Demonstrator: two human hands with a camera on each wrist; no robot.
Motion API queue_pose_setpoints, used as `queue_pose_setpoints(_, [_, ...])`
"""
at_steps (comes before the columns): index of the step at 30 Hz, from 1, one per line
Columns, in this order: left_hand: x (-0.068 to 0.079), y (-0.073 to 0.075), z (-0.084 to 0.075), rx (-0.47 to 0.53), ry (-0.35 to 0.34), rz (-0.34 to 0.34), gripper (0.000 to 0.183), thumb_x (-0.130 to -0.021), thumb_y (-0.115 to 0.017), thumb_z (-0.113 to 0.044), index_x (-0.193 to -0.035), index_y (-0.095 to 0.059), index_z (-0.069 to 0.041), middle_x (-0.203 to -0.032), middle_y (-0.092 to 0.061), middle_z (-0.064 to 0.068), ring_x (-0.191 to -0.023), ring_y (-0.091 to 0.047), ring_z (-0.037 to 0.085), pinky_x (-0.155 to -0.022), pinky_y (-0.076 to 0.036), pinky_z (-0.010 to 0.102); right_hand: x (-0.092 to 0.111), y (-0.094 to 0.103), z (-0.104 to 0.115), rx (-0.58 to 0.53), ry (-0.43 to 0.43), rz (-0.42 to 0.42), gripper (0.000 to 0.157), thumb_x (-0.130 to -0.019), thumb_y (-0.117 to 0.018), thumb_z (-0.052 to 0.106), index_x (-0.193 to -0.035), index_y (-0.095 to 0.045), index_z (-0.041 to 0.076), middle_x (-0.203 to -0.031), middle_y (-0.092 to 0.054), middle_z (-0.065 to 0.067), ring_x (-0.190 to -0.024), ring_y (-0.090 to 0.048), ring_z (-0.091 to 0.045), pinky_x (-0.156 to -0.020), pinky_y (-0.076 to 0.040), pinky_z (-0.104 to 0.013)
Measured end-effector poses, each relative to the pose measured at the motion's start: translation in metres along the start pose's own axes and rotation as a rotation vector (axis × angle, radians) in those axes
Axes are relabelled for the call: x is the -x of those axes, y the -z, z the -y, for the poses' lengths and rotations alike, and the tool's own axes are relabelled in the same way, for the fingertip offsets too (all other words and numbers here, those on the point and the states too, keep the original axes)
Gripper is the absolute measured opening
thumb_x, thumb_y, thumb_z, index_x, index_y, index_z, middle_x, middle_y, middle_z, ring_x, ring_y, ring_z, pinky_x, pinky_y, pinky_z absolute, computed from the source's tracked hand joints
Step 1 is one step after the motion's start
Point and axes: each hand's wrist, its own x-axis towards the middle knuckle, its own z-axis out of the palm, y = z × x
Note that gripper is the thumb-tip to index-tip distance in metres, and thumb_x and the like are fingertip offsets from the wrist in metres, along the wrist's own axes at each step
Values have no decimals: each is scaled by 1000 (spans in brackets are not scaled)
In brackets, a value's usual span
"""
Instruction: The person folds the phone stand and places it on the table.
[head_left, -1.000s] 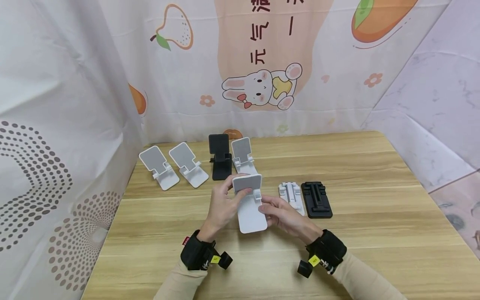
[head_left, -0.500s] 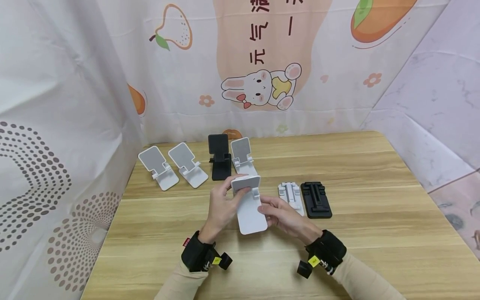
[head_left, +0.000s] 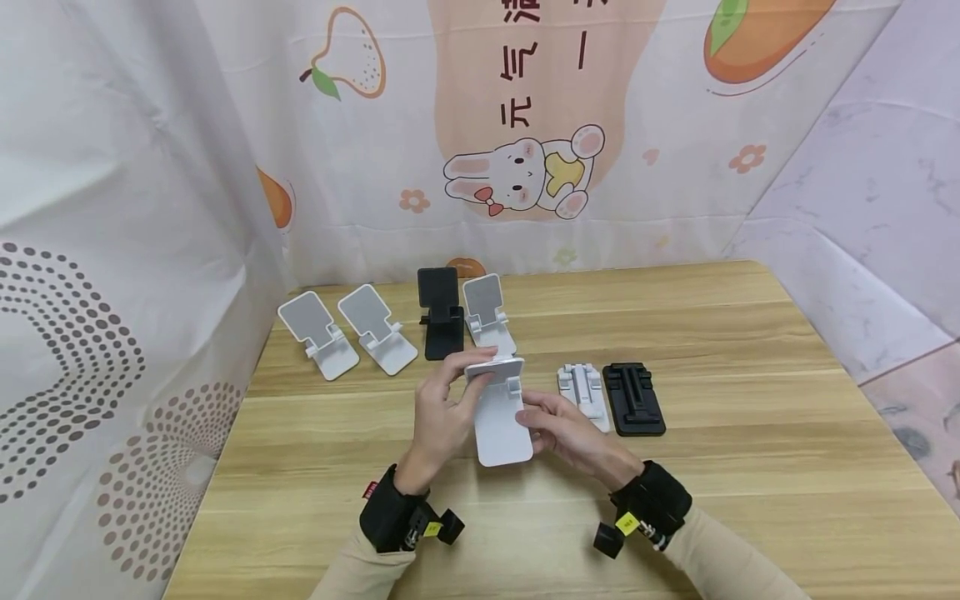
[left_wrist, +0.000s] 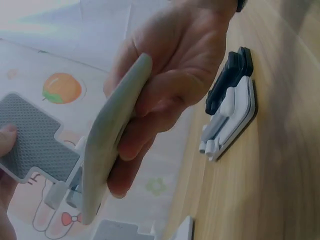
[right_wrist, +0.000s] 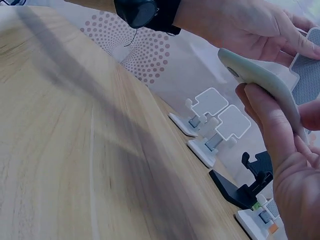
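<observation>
You had before you a tabletop (head_left: 750,467) with a light wood grain and a rounded far right corner. Directly behind it, you faced a white printed curtain (head_left: 675,150). Its peach panel (head_left: 558,92) carried dark characters (head_left: 517,62), partly cut off at the upper edge of the head view, above a rabbit print (head_left: 528,175) lying sideways, ears to your left. An outlined fruit (head_left: 356,54) appeared left of the panel; an orange fruit (head_left: 765,37) appeared right. To your left hung a dotted white sheet (head_left: 150,208); to your right, a grey-veined sheet (head_left: 847,208).

Wood-grain table (head_left: 750,500) before white printed curtain (head_left: 341,158)
</observation>
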Motion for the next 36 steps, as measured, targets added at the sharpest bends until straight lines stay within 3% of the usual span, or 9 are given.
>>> queue_pose_setpoints(9, [14,-10,1,-6,-109,27,26,-87,-68,20,-100,-66,-2,-111,-75,18,-109,-73,34,-98,-56,31,0,-2,9,-57,-4,-105,57,-108,-44,7,-152,-20,-21,-123,-67,-9,-99,-73,-16,-81,-60,-23])
queue_pose_setpoints(13, [16,-10,3,0,-143,40,28,-85,-68,22,-99,-66,-2,-111,-75,19,-110,-72,34,-99,-56,33,2,-2,11,-63,-8,-109,58,-109,-44,7,-153,-18,-21,-124,-67,-8,-101,-73,-15,-82,-60,-23])
queue_pose_setpoints(17, [17,-6,6,18,-145,87,29,-86,-72,14,-111,-65,1,-121,-71,20,-119,-68,33,-105,-53,37,3,-1,12,-53,-5,-101,59,-109,-43,7,-154,-16,-20,-127,-67,-6,-104,-72,-16,-84,-60,-24])
queue_pose_setpoints(19, [20,-2,7,35,-110,100,37,-88,-72,3,-124,-62,3,-132,-67,21,-128,-63,31,-110,-49,40,3,0,12,-51,3,-105,59,-110,-44,8,-154,-17,-19,-128,-67,-5,-106,-72,-17,-86,-60,-25])
queue_pose_setpoints(23, [26,4,11,91,46,54,57,-92,-63,-14,-144,-47,4,-148,-55,21,-136,-54,31,-112,-46,46,2,1,12,-28,25,-124,57,-110,-46,9,-153,-22,-19,-127,-69,-3,-105,-72,-16,-83,-61,-25])
queue_pose_setpoints(27, [30,9,13,100,250,15,49,-102,-43,-18,-145,-46,4,-141,-55,23,-110,-65,38,-84,-61,47,3,2,11,5,43,-144,55,-110,-47,11,-150,-27,-20,-124,-69,-1,-101,-71,-13,-77,-60,-21])
queue_pose_setpoints(31, [28,10,10,187,571,154,52,-111,-27,-28,-146,-43,6,-129,-56,27,-72,-63,30,-58,-58,44,4,2,10,9,49,-171,53,-109,-44,11,-150,-29,-19,-123,-69,-1,-99,-70,-12,-76,-59,-21])
queue_pose_setpoints(34, [24,9,7,335,817,269,60,-110,-29,-41,-147,-41,5,-125,-56,24,-67,-57,18,-55,-55,37,3,1,11,-7,50,-171,49,-110,-38,17,-149,-36,-13,-121,-68,-2,-98,-69,-13,-75,-59,-22])
queue_pose_setpoints(36, [22,7,6,418,907,303,62,-109,-33,-44,-146,-41,5,-118,-58,19,-68,-55,14,-56,-52,30,3,0,12,-10,55,-159,51,-113,-32,28,-147,-39,-10,-120,-68,-2,-97,-70,-14,-76,-60,-24])
